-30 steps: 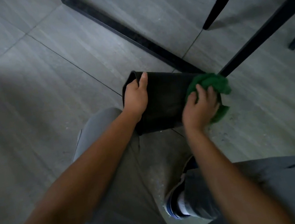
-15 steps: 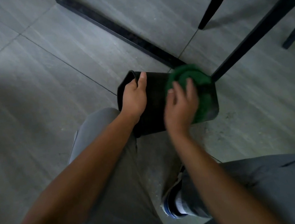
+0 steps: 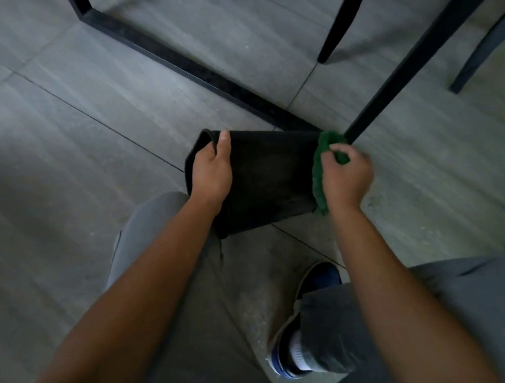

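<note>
A black bin (image 3: 268, 175) lies on its side on the grey tiled floor, its open mouth to the left and its base to the right. My left hand (image 3: 212, 173) grips the rim at the mouth, thumb on the outer wall and fingers curled inside. My right hand (image 3: 344, 176) holds a green cloth (image 3: 320, 172) bunched against the bin's base end. Most of the cloth is hidden behind my fingers and the bin.
A black table frame bar (image 3: 188, 67) runs diagonally on the floor just beyond the bin. Black chair legs (image 3: 342, 3) stand at the upper right. My grey trouser legs and a blue shoe (image 3: 317, 281) are below the bin. Dusty specks mark the floor (image 3: 36, 161) near my knee.
My right hand has carried the green cloth from the bin's side wall rightward onto its base end. My left hand has kept its hold on the rim.
</note>
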`<state>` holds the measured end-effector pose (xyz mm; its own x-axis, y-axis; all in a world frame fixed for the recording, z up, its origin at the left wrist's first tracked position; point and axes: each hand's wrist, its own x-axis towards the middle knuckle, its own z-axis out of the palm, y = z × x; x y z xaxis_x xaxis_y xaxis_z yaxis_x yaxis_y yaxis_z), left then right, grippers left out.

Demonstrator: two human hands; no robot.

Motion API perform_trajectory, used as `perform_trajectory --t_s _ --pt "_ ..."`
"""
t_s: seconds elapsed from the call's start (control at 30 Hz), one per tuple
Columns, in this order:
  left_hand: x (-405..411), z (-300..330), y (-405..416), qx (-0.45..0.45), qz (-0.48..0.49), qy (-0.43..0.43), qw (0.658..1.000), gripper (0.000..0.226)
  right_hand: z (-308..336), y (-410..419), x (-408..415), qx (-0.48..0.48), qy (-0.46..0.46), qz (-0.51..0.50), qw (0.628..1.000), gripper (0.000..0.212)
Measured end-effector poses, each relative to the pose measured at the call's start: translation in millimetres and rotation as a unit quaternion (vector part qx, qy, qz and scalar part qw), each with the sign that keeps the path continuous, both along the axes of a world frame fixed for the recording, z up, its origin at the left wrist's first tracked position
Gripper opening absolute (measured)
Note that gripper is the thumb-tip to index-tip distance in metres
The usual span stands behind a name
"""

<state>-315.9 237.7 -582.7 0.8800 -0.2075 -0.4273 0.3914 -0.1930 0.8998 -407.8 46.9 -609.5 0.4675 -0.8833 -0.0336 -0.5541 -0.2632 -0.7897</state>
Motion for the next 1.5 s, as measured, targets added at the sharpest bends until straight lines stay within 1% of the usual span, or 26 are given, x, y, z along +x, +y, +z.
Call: perform_trajectory --t_s 0.07,0.13,0.2,0.27,0.3,0.37,0.4,0.43,0.53,0.6,0.63,0.73,0.77,0.8,0.83,0.9,0.97,1.03,1.13,1.17,1.2,1.23,1.3,1.37,1.43,1.5 --pt "6 -1 0 0.012 0.009 0.004 1.0 0.048 43 -15 9 0.015 0.029 0.052 0.998 0.005" --pt "9 -1 1 0.013 0.016 0.007 1.0 0.055 86 -35 15 0.038 0.076 0.1 0.991 0.019" --pt "11 -1 1 0.008 0.006 0.006 1.0 0.059 104 -49 16 0.047 0.095 0.121 0.987 0.028" --pt "9 -1 0 0.0 -0.018 -0.002 1.0 0.057 92 -52 18 0.066 0.102 0.137 0.983 0.025" --pt "7 -2 -1 -0.004 -0.031 -0.003 1.0 0.053 77 -50 19 0.1 0.102 0.142 0.979 0.028" --pt "7 -4 -1 -0.01 -0.037 0.002 0.999 0.047 43 -38 18 0.158 0.09 0.131 0.974 0.058" --pt "8 -4 0 -0.012 -0.032 0.008 0.999 0.045 26 -32 16 0.146 0.074 0.118 0.979 0.064" --pt "10 -5 0 -0.015 -0.027 0.011 0.999 0.045 9 -27 13 0.103 0.058 0.106 0.987 0.065" --pt "12 -5 0 -0.014 -0.039 0.005 0.999 0.044 -25 -16 4 -0.034 0.069 0.054 0.996 0.062" --pt "11 -7 0 -0.015 -0.05 -0.001 0.999 0.044 -28 2 7 -0.077 0.062 0.03 0.995 0.058" --pt "11 -9 0 -0.015 -0.046 -0.001 0.999 0.043 -25 20 12 -0.096 0.045 0.048 0.993 0.054" --pt "13 -13 2 -0.004 -0.029 -0.013 0.999 0.04 -17 75 20 -0.157 -0.023 0.217 0.963 0.049" --pt "14 -13 2 0.005 -0.028 -0.019 0.999 0.04 -20 78 22 -0.182 -0.025 0.25 0.95 0.049" --pt "14 -11 1 0.013 -0.03 -0.019 0.999 0.041 -24 70 23 -0.197 -0.017 0.25 0.948 0.05" --pt "13 -10 1 0.016 -0.033 -0.012 0.999 0.041 -31 52 22 -0.192 0.006 0.215 0.957 0.052" --pt "10 -8 3 0.017 -0.032 0.003 0.999 0.042 -43 5 16 -0.125 0.068 0.095 0.985 0.057" --pt "9 -9 5 0.016 -0.025 0.005 1.0 0.041 -46 -17 5 -0.062 0.095 0.016 0.993 0.056" --pt "11 -11 5 0.01 -0.018 -0.001 1.0 0.041 -36 13 7 -0.103 0.075 0.054 0.99 0.053" --pt "15 -7 -1 0.005 -0.001 -0.017 1.0 0.043 -22 80 15 -0.166 0.014 0.228 0.959 0.049" --pt "15 -8 -2 0.005 -0.002 -0.021 1.0 0.044 -21 86 16 -0.176 0.007 0.261 0.949 0.049" --pt "14 -9 -2 0.003 -0.003 -0.02 1.0 0.046 -23 79 16 -0.175 0.002 0.261 0.949 0.048" --pt "12 -8 -1 0.0 -0.003 -0.013 1.0 0.047 -29 61 15 -0.165 0.008 0.226 0.96 0.048" --pt "9 -6 5 0.0 -0.01 -0.001 1.0 0.045 -41 15 8 -0.132 0.054 0.105 0.984 0.048" --pt "8 -5 7 -0.003 -0.019 0.0 1.0 0.045 -49 -25 0 -0.084 0.109 0.014 0.99 0.049" --pt "11 -3 10 -0.01 -0.017 0.005 1.0 0.043 -50 -39 2 -0.053 0.133 -0.019 0.99 0.049" --pt "14 -2 13 -0.023 -0.018 0.008 1.0 0.039 -41 -32 7 -0.043 0.099 -0.005 0.994 0.052"
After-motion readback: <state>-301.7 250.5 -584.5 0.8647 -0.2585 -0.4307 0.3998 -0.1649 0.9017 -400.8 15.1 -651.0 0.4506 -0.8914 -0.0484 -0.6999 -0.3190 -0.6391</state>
